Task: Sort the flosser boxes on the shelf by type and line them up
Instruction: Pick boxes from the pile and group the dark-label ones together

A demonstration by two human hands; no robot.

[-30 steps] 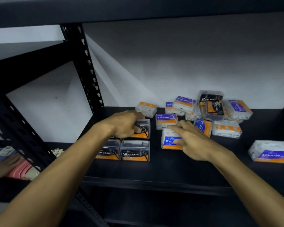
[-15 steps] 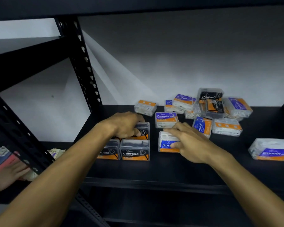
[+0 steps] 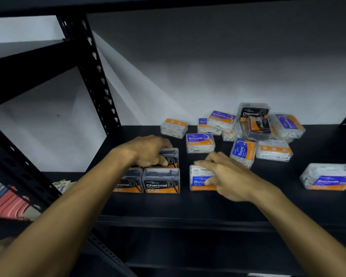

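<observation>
Left: two Charcoal boxes (image 3: 161,180) upright side by side at the shelf (image 3: 168,204) front, labels out; reads as the start of the charcoal row; left hand (image 3: 148,150) curls over a third Charcoal box (image 3: 171,156) just behind them, likely squaring it up. Centre: right hand (image 3: 226,174) lies over a Round box (image 3: 200,179), fingers nearly straight across the lid, thumb on the label; probably starting a second row. Behind and right: unsorted heap (image 3: 254,124) of Smooth, Round and Charcoal boxes, some tilted or stacked; one Smooth box (image 3: 328,177) well apart, far right. Boxes are clear; white or dark flossers visible inside.
</observation>
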